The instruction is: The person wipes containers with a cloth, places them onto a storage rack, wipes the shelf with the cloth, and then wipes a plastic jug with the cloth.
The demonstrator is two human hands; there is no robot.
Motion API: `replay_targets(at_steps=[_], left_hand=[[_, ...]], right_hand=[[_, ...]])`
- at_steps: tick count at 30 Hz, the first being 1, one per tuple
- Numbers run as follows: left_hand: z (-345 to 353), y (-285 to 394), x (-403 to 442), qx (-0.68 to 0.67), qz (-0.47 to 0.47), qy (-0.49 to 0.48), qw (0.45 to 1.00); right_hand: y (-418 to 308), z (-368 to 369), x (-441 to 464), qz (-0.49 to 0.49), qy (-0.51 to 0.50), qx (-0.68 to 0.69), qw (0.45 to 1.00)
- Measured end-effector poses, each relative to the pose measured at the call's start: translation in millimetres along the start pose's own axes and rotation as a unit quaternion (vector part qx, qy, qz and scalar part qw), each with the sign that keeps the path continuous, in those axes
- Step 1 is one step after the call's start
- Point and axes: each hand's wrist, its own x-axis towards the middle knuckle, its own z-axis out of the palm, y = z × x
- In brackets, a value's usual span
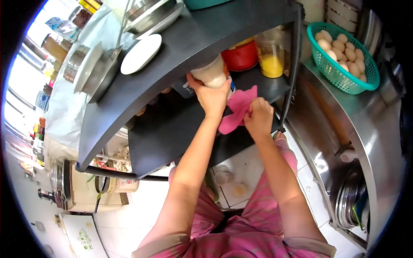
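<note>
My left hand [211, 98] is wrapped around a whitish plastic tub [211, 74] with a coloured label, on the dark lower shelf [159, 129] under the black top. Whether the tub rests on the shelf or is lifted cannot be made out. In my right hand [260, 117] a pink cloth [238, 105] is pinched, its loose end reaching against or close to the tub's right side. Behind the tub is a red container [241, 56]. Right of that stands a clear jar [271, 60] with yellow contents.
A white plate [141, 53] and metal bowls [152, 17] sit on the black top [189, 38] above. To the right, a green basket [340, 73] of eggs stands on a metal counter [327, 92]. A post [292, 56] borders the shelf's right end.
</note>
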Motion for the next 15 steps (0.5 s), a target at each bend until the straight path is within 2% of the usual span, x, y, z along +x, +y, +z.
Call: replay_targets(at_steps=[3,5,8,12,14,15], left_hand=[[-32,1,-14,-0.011,-0.002,-0.002,1.000],[-57,-6,-23,-0.019,-0.024,-0.011,0.999],[-94,-24,-25,-0.026,-0.006,0.009,1.000],[-130,-55,-1,0.032,-0.017,0.040,0.999],[-141,-75,17,0.009,-0.030,0.047,0.998],[-144,-87,27,0.018,-0.017,0.050,0.998]], right_hand=[[2,-4,0,0.048,0.028,-0.004,0.998],[3,-5,-2,0.042,0.046,-0.006,0.998],[6,0,-1,0.046,0.063,0.001,0.997],[3,4,-3,0.042,0.076,0.067,0.994],[-3,6,-5,0.025,0.075,0.100,0.992],[-6,6,-5,0.048,0.065,0.105,0.991]])
